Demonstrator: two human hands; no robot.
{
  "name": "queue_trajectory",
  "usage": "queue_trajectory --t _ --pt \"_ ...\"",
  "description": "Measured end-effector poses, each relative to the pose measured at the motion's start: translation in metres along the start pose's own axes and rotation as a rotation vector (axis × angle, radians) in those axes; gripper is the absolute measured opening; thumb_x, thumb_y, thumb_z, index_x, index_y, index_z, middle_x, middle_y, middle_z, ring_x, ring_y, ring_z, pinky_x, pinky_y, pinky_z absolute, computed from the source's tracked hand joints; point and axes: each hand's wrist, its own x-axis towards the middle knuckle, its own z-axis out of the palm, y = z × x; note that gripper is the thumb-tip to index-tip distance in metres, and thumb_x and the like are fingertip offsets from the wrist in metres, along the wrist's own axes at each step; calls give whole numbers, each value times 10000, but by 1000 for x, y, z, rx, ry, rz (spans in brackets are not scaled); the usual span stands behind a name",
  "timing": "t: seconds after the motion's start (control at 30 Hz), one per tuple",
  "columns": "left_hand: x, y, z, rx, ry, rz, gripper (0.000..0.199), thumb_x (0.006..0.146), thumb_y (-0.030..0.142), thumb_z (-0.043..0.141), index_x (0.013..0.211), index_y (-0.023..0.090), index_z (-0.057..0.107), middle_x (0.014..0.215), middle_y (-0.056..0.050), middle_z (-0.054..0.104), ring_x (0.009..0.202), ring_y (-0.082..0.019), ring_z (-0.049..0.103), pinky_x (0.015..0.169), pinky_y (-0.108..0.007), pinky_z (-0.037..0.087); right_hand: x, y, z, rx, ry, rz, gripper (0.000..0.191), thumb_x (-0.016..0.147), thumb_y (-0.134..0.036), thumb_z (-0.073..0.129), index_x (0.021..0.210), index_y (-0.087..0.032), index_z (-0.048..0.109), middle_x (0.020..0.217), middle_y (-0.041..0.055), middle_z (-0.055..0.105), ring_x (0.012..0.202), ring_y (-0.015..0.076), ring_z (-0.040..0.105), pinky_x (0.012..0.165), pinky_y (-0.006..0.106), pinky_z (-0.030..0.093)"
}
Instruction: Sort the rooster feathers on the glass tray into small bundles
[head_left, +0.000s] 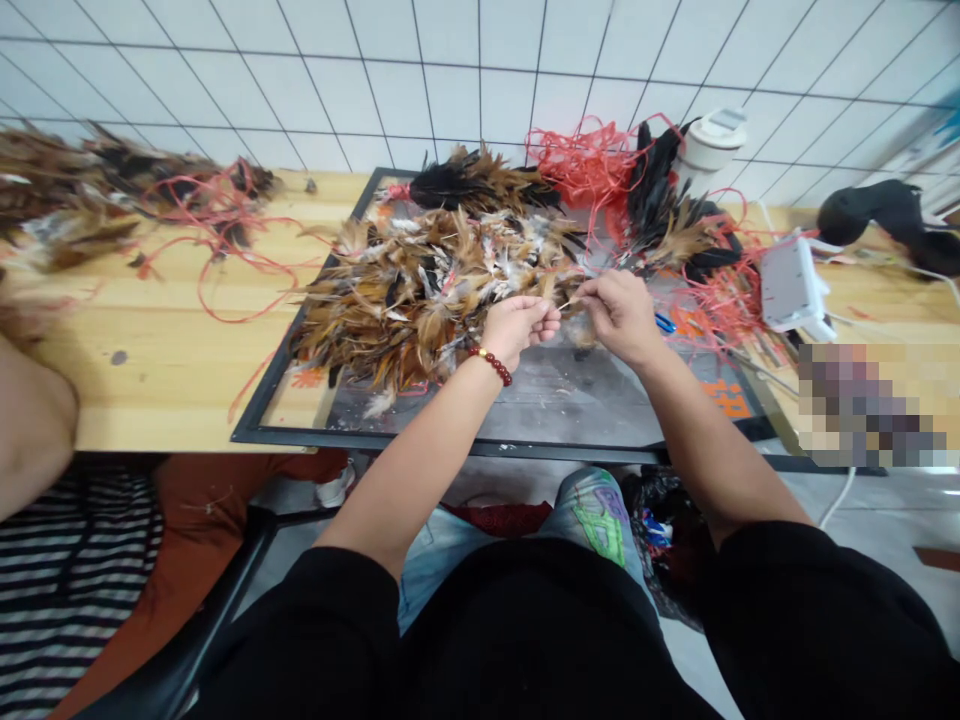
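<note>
My left hand (521, 328), with a beaded bracelet on its wrist, is closed in a pinch at the right edge of a big heap of brown, white and black feathers (405, 310). Close beside it, my right hand (621, 318) pinches with thumb and forefinger. A thin pale feather (568, 302) runs between the two sets of fingertips; its ends are hidden in them. Both hands hover over a black-framed clear board (600, 400) that lies on the wooden table. Behind the heap lies a bundle of dark feathers (480, 185), tied with red string at its left end.
Tangled red plastic string (581, 165) sits at the back, near black feathers (656, 190) and a white lidded container (709, 150). A white box (793, 285) and a small blue object (664, 323) are on the right. At left are more feathers (112, 190) and another person's arm (34, 420).
</note>
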Motion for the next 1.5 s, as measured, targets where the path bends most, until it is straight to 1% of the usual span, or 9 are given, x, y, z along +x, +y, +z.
queue_trajectory --t 0.2,0.47,0.7,0.83,0.93,1.0,1.1,1.3,1.5 --pt "-1 1 0 7 -40 -78 104 867 123 675 777 109 625 697 -43 708 599 -94 673 700 -225 532 -2 -8 -1 -373 16 -167 229 936 -206 461 956 -260 682 975 62 653 968 239 517 905 444 311" --pt "-4 -2 -1 109 -202 -108 94 851 128 703 785 83 654 672 -53 702 559 -95 655 620 -215 520 1 -11 -1 -420 -14 -216 218 974 -250 462 974 -281 678 1006 42 656 987 219 519 943 442 283" --pt "-1 -2 1 57 -69 25 119 816 119 736 766 110 629 650 -10 685 562 -72 641 597 -189 511 0 3 -13 -208 73 102 213 903 -392 570 930 -224 700 883 90 662 912 267 568 858 428 384" --pt "2 -1 -1 16 -17 67 129 807 147 750 765 116 632 661 -4 685 571 -57 630 596 -167 499 0 12 -17 -17 -188 105 292 760 -501 722 758 -209 717 694 43 644 718 208 576 705 339 417" --pt "2 1 -1 -10 10 99 136 817 159 741 760 122 624 659 4 678 567 -48 619 599 -159 492 0 10 -14 74 -416 96 211 671 -401 781 707 -202 722 669 21 655 652 174 563 653 311 407" --pt "2 2 -1 -18 24 116 133 823 165 734 763 124 624 660 7 676 562 -43 610 601 -155 487 0 9 -13 141 -465 127 126 688 -316 741 682 -196 702 661 14 646 638 160 552 644 304 408" --pt "2 2 -2 -19 34 134 117 833 161 721 771 124 629 681 1 686 579 -45 614 617 -158 490 2 7 -12 300 -348 215 127 754 -295 686 702 -190 636 663 -1 611 625 135 517 632 289 414" --pt "4 -1 -2 -11 38 123 89 837 133 701 766 119 648 757 -32 719 658 -74 662 667 -192 513 7 -3 -10 767 -109 432 360 786 -510 740 774 -210 540 597 -39 526 528 91 450 525 241 383" --pt "5 -4 1 9 26 274 106 749 147 785 736 137 680 771 -5 719 723 -74 653 742 -196 525 6 -16 -11 934 -290 467 471 630 -564 855 769 -182 616 582 -39 528 489 69 406 466 230 319"
